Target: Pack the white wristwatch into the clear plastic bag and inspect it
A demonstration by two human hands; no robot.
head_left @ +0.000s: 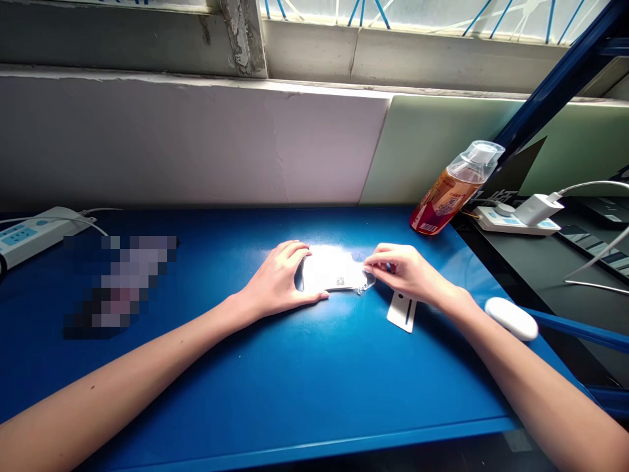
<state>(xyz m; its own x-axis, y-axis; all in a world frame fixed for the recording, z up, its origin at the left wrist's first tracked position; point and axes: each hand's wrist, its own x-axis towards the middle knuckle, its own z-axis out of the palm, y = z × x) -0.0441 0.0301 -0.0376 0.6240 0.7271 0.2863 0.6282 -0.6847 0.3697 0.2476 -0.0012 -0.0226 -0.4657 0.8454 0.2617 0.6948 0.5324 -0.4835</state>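
Observation:
A flat white packet in a clear plastic bag (pixel 327 270) lies on the blue table, glaring under bright light, with a small square code near its lower edge. My left hand (pixel 279 278) holds its left end, fingers along the far edge and thumb along the near edge. At the opposite end, my right hand (pixel 400 270) pinches the crinkled clear plastic between thumb and fingers. Just below that hand lies a white card (pixel 401 311) with a dark stripe and a dark dot, its upper part covered by the hand.
The blue table (pixel 295 393) carries a red-orange bottle with a clear cap (pixel 449 190) at the back right. A white rounded case (pixel 511 318) sits at the right edge. Power strips (pixel 42 233) are on both sides; a pixelated object (pixel 125 282) lies left.

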